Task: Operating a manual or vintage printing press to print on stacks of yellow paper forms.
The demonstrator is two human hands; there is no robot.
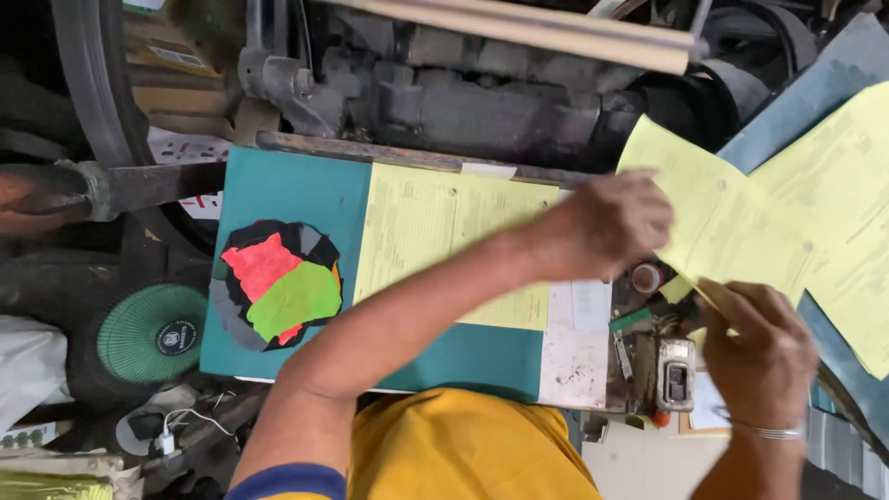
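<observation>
L hand [616,222] pinching yellow sheet [727,222] at 3 o'clock, R hand [755,343] fingers gripping lower edge, to steady while lifting.

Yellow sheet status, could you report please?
Left hand and right hand both pinching loose yellow sheet. Another printed sheet lies on teal board. Nothing obstructing.

Even daylight, brightest on the yellow sheets [741,222]; the machine [482,102] sits dim; both hands are slightly motion-blurred.
</observation>
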